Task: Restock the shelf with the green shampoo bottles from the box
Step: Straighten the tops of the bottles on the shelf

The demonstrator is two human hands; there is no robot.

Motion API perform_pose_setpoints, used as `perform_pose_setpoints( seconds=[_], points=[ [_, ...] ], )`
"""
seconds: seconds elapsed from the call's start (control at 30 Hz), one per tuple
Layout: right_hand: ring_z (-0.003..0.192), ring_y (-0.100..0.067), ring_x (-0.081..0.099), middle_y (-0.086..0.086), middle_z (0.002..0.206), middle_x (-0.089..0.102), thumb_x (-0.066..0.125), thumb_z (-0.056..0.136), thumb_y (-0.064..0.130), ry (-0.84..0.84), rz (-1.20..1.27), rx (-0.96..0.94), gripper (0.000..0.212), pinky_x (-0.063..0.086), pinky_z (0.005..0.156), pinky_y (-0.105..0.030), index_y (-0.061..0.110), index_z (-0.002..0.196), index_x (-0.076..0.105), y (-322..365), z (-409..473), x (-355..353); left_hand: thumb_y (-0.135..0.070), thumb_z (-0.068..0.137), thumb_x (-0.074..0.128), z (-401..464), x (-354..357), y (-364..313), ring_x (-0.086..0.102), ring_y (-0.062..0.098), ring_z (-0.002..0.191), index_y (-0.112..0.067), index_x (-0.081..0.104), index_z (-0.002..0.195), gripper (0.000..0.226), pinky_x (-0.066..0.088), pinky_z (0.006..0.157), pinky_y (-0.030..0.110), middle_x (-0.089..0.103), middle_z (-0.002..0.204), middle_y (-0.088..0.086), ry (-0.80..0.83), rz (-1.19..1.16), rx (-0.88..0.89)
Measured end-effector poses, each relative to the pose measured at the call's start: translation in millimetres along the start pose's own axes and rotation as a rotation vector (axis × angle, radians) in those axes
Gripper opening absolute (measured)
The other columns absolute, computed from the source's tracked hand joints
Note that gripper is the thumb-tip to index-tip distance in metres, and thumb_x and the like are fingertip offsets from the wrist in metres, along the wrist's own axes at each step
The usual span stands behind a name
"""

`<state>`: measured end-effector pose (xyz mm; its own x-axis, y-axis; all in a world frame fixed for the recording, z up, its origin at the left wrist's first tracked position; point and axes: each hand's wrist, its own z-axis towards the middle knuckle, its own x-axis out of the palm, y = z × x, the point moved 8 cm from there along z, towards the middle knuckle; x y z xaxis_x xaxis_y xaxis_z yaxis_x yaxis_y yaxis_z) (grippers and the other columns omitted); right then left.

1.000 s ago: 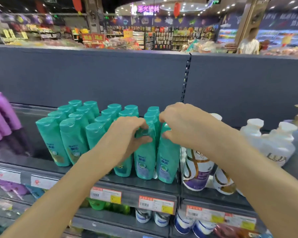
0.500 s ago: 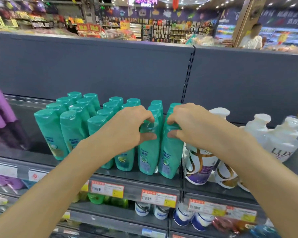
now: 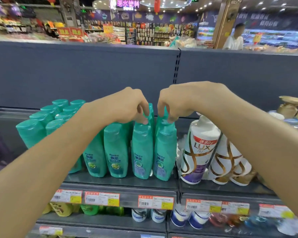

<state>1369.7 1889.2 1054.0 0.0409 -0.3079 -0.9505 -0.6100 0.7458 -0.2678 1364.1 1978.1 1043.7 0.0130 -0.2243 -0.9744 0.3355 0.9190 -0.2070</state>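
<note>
The green bottles (image 3: 110, 150) stand upright in the centre of the frame on the top shelf (image 3: 120, 182), long axes vertical, flip caps up and labels facing the camera. They form rows running back toward the grey back panel (image 3: 76, 73), the rear ones at centre left showing only their caps. The front row leans slightly, tops tipping a little to the left. Each is smooth, glossy plastic, flattened and oval in section, narrow at the rounded cap and wider lower down, with a printed label near the base.

The left hand (image 3: 126, 105) comes in from the lower left, fingers curled down, thumb and fingertips pinching the cap of the second bottle from the right (image 3: 142, 152). The right hand (image 3: 177, 102) comes in from the lower right, likewise half closed, fingertips pinched on the cap of the rightmost bottle (image 3: 164, 152). These two bottles stand side by side at the shelf's front edge, bases on the shelf, nearly touching.

Just right of them, past the shelf divider, stand white bottles (image 3: 199, 152) with gold swirls, rounder and fatter, partly hidden by the right forearm. Red and yellow price tags (image 3: 155, 201) line the shelf's dull metal front rail across the lower frame. Smaller bottles sit blurred on the shelf below.
</note>
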Motion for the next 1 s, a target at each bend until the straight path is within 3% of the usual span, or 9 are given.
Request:
perform_pose_setpoints(
  seconds=[0.13, 0.27, 0.47, 0.57, 0.67, 0.87, 1.0],
  points=[
    [0.084, -0.017, 0.057, 0.011, 0.089, 0.057, 0.074, 0.080, 0.028, 0.007, 0.005, -0.017, 0.036, 0.049, 0.077, -0.032, 0.029, 0.115, 0.067, -4, 6, 13, -0.026, 0.078, 0.078, 3, 7, 5, 0.063, 0.018, 0.082, -0.023, 0.073, 0.103, 0.025, 0.048, 0.077, 0.029, 0.070, 0.098, -0.004, -0.001, 0.048, 0.001],
    [0.079, -0.015, 0.050, 0.014, 0.081, 0.046, 0.072, 0.084, 0.027, -0.006, 0.001, -0.028, 0.037, 0.037, 0.070, -0.027, 0.028, 0.120, 0.064, -5, 7, 19, -0.027, 0.078, 0.077, 3, 10, 6, 0.061, 0.024, 0.086, -0.025, 0.075, 0.098, 0.020, 0.049, 0.079, 0.032, 0.066, 0.104, 0.002, -0.046, 0.041, 0.023],
    [0.083, -0.014, 0.050, 0.012, 0.089, 0.049, 0.070, 0.084, 0.030, 0.008, 0.030, -0.023, 0.034, 0.038, 0.071, -0.027, 0.031, 0.118, 0.064, -10, 6, 20, -0.028, 0.079, 0.075, 4, 11, 3, 0.066, 0.025, 0.082, -0.028, 0.075, 0.091, 0.012, 0.054, 0.081, 0.041, 0.068, 0.099, 0.005, -0.027, -0.026, 0.025],
    [0.082, -0.013, 0.049, 0.015, 0.082, 0.044, 0.070, 0.085, 0.032, -0.002, 0.042, -0.029, 0.033, 0.036, 0.067, -0.025, 0.031, 0.117, 0.063, -12, 5, 21, -0.028, 0.077, 0.076, 3, 9, 3, 0.064, 0.024, 0.084, -0.032, 0.073, 0.080, 0.006, 0.053, 0.082, 0.043, 0.065, 0.101, 0.002, -0.030, -0.052, 0.031],
    [0.078, -0.011, 0.047, 0.023, 0.073, 0.035, 0.069, 0.085, 0.034, -0.019, 0.054, -0.040, 0.031, 0.031, 0.055, -0.019, 0.030, 0.115, 0.064, -13, 6, 22, -0.026, 0.075, 0.078, 1, 8, 3, 0.066, 0.024, 0.083, -0.036, 0.066, 0.065, 0.018, 0.054, 0.081, 0.044, 0.066, 0.098, 0.001, -0.025, -0.093, 0.041],
    [0.079, -0.009, 0.046, 0.022, 0.076, 0.036, 0.068, 0.086, 0.034, -0.015, 0.091, -0.034, 0.034, 0.036, 0.072, -0.025, 0.029, 0.119, 0.063, -14, 5, 23, -0.024, 0.074, 0.077, 0, 7, 8, 0.065, 0.020, 0.082, -0.035, 0.064, 0.060, 0.022, 0.053, 0.082, 0.044, 0.064, 0.100, -0.007, -0.013, -0.109, 0.054],
    [0.083, -0.009, 0.048, 0.019, 0.086, 0.043, 0.068, 0.087, 0.030, -0.010, 0.134, -0.020, 0.037, 0.039, 0.079, -0.025, 0.031, 0.123, 0.061, -20, -2, 15, -0.025, 0.076, 0.077, -3, 6, 12, 0.067, 0.017, 0.083, -0.036, 0.067, 0.068, 0.017, 0.053, 0.084, 0.041, 0.071, 0.097, -0.006, 0.023, -0.145, 0.071]
  ],
)
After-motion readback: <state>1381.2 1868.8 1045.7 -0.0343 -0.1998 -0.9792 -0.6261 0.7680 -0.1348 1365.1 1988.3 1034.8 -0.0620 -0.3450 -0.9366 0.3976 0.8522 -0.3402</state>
